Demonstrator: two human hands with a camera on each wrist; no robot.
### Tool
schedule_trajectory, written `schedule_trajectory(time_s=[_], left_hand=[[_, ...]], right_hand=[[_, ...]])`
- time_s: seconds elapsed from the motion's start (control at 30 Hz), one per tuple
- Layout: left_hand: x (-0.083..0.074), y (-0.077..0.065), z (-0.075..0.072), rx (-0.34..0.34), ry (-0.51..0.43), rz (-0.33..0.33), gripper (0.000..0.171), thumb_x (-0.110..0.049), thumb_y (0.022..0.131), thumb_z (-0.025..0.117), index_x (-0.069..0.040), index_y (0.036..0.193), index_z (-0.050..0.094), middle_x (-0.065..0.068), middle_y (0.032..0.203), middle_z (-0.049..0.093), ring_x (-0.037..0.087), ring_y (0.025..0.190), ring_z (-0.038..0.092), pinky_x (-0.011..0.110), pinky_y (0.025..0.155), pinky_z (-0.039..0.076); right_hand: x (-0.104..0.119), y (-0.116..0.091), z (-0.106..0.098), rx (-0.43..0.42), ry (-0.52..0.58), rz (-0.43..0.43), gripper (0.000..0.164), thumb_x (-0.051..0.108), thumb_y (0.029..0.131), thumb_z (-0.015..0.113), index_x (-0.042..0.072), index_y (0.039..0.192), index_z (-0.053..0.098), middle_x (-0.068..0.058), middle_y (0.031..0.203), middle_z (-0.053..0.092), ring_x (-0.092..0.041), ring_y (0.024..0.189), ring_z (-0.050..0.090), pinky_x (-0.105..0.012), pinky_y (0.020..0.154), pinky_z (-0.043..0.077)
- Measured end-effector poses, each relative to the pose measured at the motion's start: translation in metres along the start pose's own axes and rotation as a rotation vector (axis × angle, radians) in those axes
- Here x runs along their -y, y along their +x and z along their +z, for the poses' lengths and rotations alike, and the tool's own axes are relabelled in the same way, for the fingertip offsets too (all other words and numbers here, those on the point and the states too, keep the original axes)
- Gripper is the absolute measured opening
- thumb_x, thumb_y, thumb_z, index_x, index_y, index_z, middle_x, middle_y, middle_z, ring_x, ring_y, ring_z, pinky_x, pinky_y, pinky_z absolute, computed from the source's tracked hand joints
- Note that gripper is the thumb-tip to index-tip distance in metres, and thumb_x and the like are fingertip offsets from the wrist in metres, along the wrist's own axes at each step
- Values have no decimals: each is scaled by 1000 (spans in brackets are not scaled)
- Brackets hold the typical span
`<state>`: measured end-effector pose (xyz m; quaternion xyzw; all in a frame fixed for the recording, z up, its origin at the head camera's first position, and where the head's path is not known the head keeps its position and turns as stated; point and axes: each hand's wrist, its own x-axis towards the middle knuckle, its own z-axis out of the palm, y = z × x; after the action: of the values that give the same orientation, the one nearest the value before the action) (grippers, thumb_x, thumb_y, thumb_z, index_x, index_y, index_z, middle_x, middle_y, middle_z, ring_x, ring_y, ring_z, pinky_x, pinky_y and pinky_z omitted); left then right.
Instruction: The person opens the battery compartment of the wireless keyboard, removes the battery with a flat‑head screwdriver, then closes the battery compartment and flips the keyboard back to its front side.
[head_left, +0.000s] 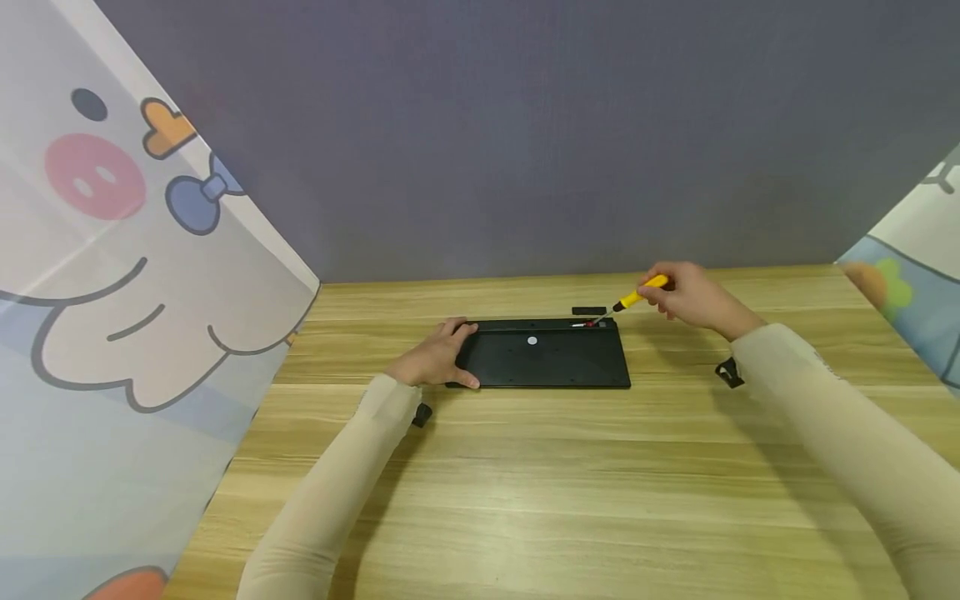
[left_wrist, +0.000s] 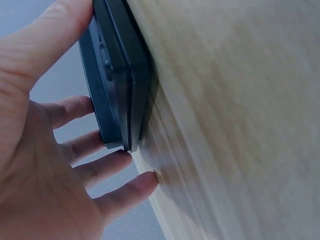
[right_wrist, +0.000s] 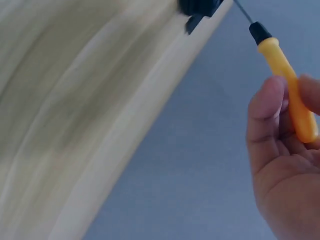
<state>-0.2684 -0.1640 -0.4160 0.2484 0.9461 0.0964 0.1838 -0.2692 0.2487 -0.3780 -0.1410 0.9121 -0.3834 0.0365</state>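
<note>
A black keyboard (head_left: 543, 362) lies with its underside up on the wooden table, a small round white sticker near its middle. My left hand (head_left: 435, 354) grips its left end, thumb at the near edge and fingers at the far edge. In the left wrist view the fingers spread along the end of the keyboard (left_wrist: 112, 75). My right hand (head_left: 693, 298) holds a yellow-handled screwdriver (head_left: 642, 292) between thumb and fingers. The shaft slants down to an open battery compartment (head_left: 602, 324) at the far right, its tip at a small red part beside something silvery.
A small black battery cover (head_left: 589, 311) lies just beyond the keyboard's far edge. Behind the table (head_left: 525, 483) rises a grey panel (head_left: 525, 142), with a cartoon-printed sheet (head_left: 172, 292) on the left and another at the right. Black wrist straps show under both sleeves.
</note>
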Motion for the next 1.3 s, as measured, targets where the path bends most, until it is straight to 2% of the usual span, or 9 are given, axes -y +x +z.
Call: schedule_trajectory(time_s=[0.2,0.33,0.53,0.67,0.8,0.9,1.07,1.2,1.3], left_hand=[[-2,0,0,2,2,-4,103,-52,74,73,-16,152,17,10,155,6,31,140,11,47,104,31],[-2,1,1,1,9,-3,102,-52,74,72,-17,152,17,10,155,6,31,140,12,47,104,31],[-2,1,2,-7,14,9,102,-51,75,73,-16,152,17,12,155,7,32,140,12,48,104,31],[-1,1,1,-10,11,12,102,-51,75,73,-15,152,17,12,155,7,33,140,11,48,104,30],[0,0,1,-5,2,0,103,-51,74,73,-17,152,16,11,156,6,32,140,11,48,105,30],[0,0,1,-5,-4,-1,103,-51,74,73,-17,152,16,12,156,6,32,140,11,48,105,30],[-1,0,1,-8,-2,8,102,-51,74,73,-16,152,17,12,155,6,32,140,10,49,105,30],[-2,0,1,-8,-5,6,102,-51,75,73,-16,152,17,11,156,6,31,141,9,48,105,29],[-3,0,0,-8,-7,5,102,-50,75,73,-16,153,16,11,156,5,30,141,9,48,105,29]], right_hand=[[-24,-5,-3,8,-119,7,28,21,96,59,-2,112,65,-17,86,61,-21,60,49,-30,48,42],[-41,-7,4,33,-173,-22,23,20,95,60,2,109,66,-16,94,61,-22,69,50,-36,60,43],[-49,-10,10,73,-185,9,20,23,96,58,6,107,63,-11,84,59,-21,66,48,-37,61,40],[-40,-14,8,4,-196,-29,17,20,95,60,5,104,64,-13,88,61,-22,68,49,-38,62,41],[-23,-14,4,-80,-188,-75,17,19,95,61,4,103,64,-12,86,59,-22,63,45,-32,55,39],[-8,-14,2,-85,-187,-81,22,23,95,60,4,105,64,-13,86,60,-21,61,44,-30,50,37],[13,-15,3,-81,-207,-63,31,31,95,60,3,107,64,-11,90,62,-21,67,50,-34,58,41],[22,-12,7,-125,-223,-76,30,32,94,61,5,106,65,-9,88,64,-20,70,54,-37,63,44],[24,-10,8,-118,-221,-83,30,31,94,61,4,106,64,-9,89,64,-20,72,56,-37,64,45]])
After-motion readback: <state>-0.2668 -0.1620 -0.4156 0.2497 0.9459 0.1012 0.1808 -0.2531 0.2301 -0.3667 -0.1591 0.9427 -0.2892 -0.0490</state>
